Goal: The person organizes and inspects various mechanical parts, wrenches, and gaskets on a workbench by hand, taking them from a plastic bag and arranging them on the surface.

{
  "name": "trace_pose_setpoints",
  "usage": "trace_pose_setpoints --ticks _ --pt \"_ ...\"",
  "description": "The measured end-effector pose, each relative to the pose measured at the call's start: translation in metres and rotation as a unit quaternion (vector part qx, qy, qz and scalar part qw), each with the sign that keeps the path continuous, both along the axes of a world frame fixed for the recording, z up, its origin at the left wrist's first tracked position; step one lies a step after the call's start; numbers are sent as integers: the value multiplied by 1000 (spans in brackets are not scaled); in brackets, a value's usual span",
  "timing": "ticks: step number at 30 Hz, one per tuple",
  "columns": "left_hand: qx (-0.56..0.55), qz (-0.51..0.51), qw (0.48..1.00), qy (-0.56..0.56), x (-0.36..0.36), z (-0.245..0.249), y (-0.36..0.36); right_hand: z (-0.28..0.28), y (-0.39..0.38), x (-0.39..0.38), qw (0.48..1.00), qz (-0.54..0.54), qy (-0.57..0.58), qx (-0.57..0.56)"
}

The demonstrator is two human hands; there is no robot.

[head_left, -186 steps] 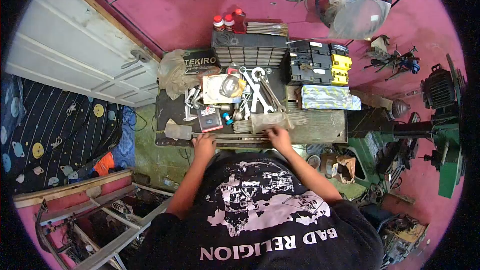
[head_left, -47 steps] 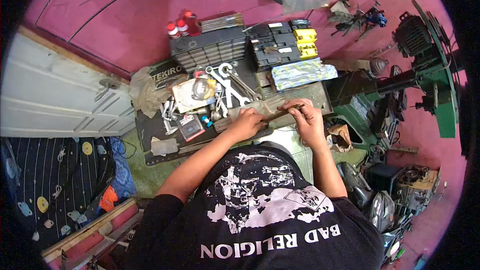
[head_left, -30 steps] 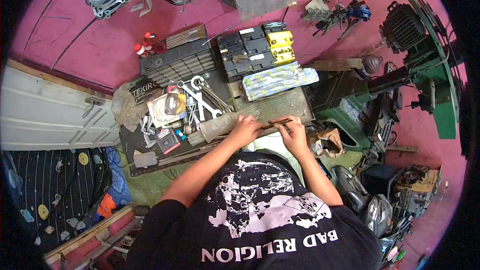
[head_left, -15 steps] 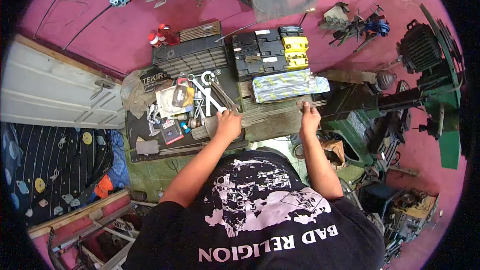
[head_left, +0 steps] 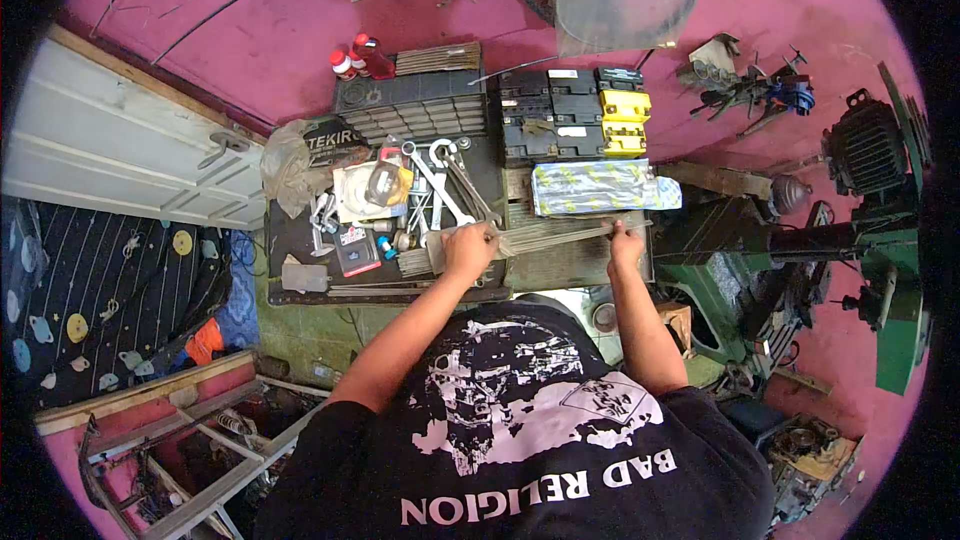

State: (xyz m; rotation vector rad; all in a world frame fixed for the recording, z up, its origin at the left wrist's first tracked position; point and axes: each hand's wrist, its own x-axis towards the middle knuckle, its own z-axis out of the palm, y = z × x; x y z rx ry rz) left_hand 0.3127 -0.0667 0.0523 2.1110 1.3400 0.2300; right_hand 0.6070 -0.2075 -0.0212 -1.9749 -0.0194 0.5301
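Note:
A bundle of thin grey welding rods (head_left: 555, 237) stretches between my two hands, just above the table's front part. My left hand (head_left: 470, 248) is closed around the bundle's left end. At the other end my right hand (head_left: 626, 245) pinches the rods between thumb and fingers, and a few tips stick out past it. Beneath my left hand, more rods (head_left: 413, 261) lie on the dark tabletop. Close behind that hand are a large combination wrench (head_left: 440, 185) and several other wrenches. A silver-and-yellow wrapped packet (head_left: 595, 188) lies behind the rods, near my right hand.
Black and yellow batteries (head_left: 550, 110) stand at the back, beside a dark drawer rack (head_left: 410, 105) with red bottles (head_left: 372, 55) on it. Small parts and a flat box (head_left: 357, 252) crowd the left side. A green machine (head_left: 700, 290) stands to the right.
The view has shifted, so the table appears farther right and lower. The rods between my hands are now gathered into a tighter bundle, lifted slightly. Both hands stay at its ends.

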Motion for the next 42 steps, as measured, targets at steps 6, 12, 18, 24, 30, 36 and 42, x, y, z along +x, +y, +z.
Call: trace_pose_setpoints --ticks 6,12,18,24,30,36,42 --pt "26 -58 998 10 16 6 -10 -45 13 -35 976 3 201 84" --pt "34 -91 995 2 8 9 -16 -31 62 -137 976 92 195 13" --pt "59 -98 992 -61 -41 12 -13 -7 66 -156 954 127 270 1" --pt "37 88 990 -107 -175 -13 29 2 53 -164 941 120 315 8" --pt "45 -24 993 107 -262 -29 31 83 67 -257 923 374 -89 16" --pt "92 -144 976 132 -277 -46 39 60 99 -335 631 726 -246 -117" --pt "115 -255 949 146 -281 -71 51 23 108 -371 522 720 -432 -149"
